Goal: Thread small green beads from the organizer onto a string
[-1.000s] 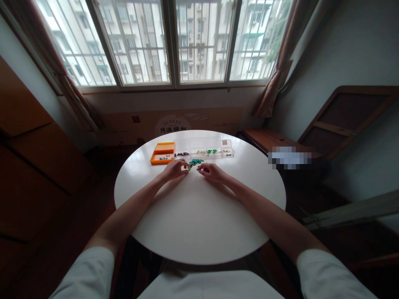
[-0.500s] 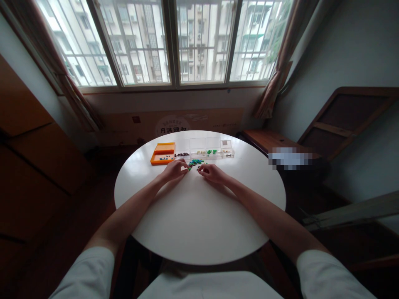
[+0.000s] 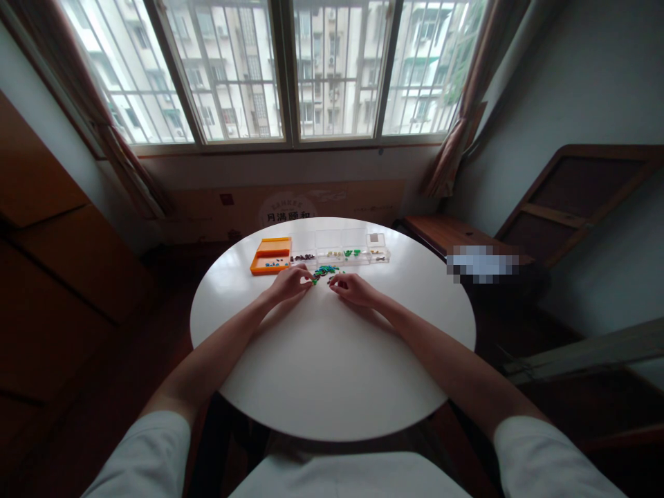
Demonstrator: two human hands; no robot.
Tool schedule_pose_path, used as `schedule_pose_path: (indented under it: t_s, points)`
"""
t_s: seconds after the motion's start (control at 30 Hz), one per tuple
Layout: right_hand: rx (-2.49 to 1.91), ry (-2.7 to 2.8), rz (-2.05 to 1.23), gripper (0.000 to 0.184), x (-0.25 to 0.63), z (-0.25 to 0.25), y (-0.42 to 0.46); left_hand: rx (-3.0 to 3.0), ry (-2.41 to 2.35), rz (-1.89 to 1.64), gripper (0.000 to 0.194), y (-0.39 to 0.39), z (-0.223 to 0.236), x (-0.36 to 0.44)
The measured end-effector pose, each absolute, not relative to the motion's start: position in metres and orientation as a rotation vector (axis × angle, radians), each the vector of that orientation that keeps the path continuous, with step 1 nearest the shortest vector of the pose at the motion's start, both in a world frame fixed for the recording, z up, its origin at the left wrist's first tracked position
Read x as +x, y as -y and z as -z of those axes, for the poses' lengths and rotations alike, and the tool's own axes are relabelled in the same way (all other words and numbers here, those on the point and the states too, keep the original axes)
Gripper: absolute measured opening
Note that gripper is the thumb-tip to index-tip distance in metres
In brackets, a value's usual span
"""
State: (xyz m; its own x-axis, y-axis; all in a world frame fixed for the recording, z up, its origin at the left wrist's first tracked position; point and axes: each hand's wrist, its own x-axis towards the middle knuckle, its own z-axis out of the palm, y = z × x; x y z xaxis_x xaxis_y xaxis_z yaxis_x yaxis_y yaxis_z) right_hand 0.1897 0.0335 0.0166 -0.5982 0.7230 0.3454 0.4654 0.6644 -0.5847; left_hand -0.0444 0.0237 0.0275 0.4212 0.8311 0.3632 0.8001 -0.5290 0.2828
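Note:
Both my hands rest on a round white table (image 3: 332, 360), at a small pile of green and blue beads (image 3: 326, 271). My left hand (image 3: 292, 282) is curled, its fingertips pinched beside a green bead at the pile's left edge. My right hand (image 3: 353, 286) is curled too, fingertips pinched at the pile's right edge. What each pinch holds is too small to make out. Behind the pile lies an orange tray (image 3: 271, 255) with a few beads and a clear compartment box (image 3: 342, 250) with dark, yellow and green beads.
A barred window (image 3: 290, 69) fills the wall beyond the table, curtains at both sides. A cardboard sheet (image 3: 290, 204) leans below the sill. A wooden bench (image 3: 446, 232) and a wooden frame (image 3: 581, 194) stand at the right; brown cabinets at the left.

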Motion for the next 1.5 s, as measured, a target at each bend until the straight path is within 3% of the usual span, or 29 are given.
schedule_pose_path:
  t_s: [0.93, 1.27, 1.5]
  points:
    - [-0.953, 2.337, -0.567, 0.018, 0.19, -0.016, -0.034, 2.391, -1.759, -0.893, 0.013, -0.021, -0.025, -0.038]
    - [-0.868, 2.228, -0.608, 0.017, 0.182, -0.015, -0.029, 2.152, -1.081, -1.001, 0.022, -0.023, -0.027, -0.027]
    - [-0.838, 2.208, -0.611, 0.014, 0.182, -0.014, -0.029, 2.15, -1.031, -1.04, 0.017, -0.02, -0.026, -0.019]
